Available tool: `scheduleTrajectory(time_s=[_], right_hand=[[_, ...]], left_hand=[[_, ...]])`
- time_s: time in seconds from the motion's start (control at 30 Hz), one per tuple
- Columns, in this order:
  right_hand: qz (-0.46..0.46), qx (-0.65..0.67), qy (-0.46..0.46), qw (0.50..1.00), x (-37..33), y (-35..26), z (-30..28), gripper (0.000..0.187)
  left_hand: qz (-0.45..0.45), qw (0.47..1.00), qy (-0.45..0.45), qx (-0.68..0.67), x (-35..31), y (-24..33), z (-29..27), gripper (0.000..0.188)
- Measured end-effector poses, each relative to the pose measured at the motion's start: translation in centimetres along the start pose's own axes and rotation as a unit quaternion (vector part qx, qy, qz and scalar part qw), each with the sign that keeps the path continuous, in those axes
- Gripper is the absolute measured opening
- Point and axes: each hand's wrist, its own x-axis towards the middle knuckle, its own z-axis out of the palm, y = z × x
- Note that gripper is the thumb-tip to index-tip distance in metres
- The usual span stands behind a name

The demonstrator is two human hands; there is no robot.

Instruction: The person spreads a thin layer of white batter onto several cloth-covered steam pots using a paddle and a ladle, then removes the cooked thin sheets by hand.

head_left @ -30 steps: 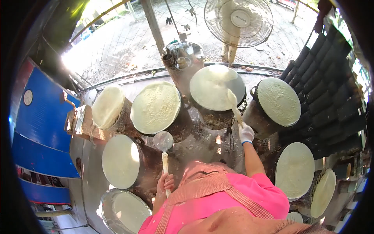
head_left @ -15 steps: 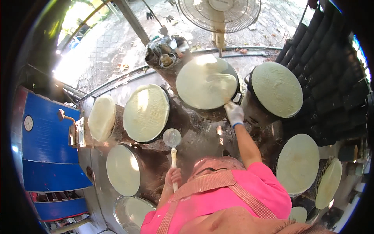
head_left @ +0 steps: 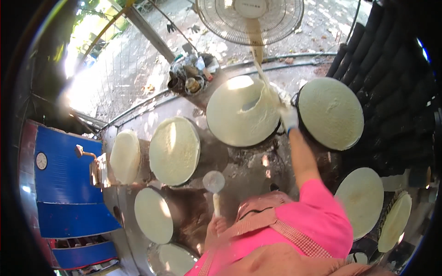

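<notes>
The person's gloved right hand [head_left: 289,117], right of the frame's centre, is wrapped around a pale paddle [head_left: 268,86] at the right edge of the central batter-coated round surface [head_left: 225,117]. The bare left hand [head_left: 218,226], lower centre, grips a round-bowled ladle [head_left: 214,182]. Another coated round [head_left: 330,114] sits just right; a fan [head_left: 251,8] stands top centre.

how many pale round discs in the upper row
4: far-left disc, middle-left disc, centre disc below the fan, and rightmost disc near the right hand. None looks hidden there.
</notes>
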Motion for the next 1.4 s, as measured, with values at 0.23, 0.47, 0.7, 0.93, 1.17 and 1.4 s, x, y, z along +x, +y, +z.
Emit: scheduleTrajectory(time_s=[0.23, 0.47, 0.7, 0.93, 1.17, 1.4], right_hand=[[-0.364, -0.18, 0.002, 0.914, -6.5, 7.8, 1.8, 0.026], [0.092, 0.212, -0.051, 0.972, -14.6, 8.2, 6.3, 0.022], [0.014, -0.02, 0.09, 0.996, -6.4, 7.2, -1.1, 0.032], [-0.302, -0.442, 0.018, 0.844, -7.7, 3.0, -2.7, 0.019], [-0.273, -0.424, 0.048, 0.862, -12.4, 5.8, -2.4, 0.021], [-0.208, -0.498, 0.114, 0.834, -19.1, 10.5, -2.4, 0.021]], left_hand=[[0.006, 0.992, 0.088, -0.092, 0.2, 2.5, 2.4, 0.033], [0.032, 0.994, 0.0, -0.103, -2.4, 5.5, -0.1, 0.036], [-0.034, 0.997, -0.041, -0.059, -2.6, 7.4, -0.7, 0.034], [0.038, 0.998, 0.043, 0.008, 2.3, 9.5, 4.8, 0.034], [0.137, 0.981, 0.035, 0.136, 13.6, 13.9, 14.7, 0.029], [0.276, 0.86, 0.117, 0.413, 21.1, 7.3, 20.9, 0.027]])
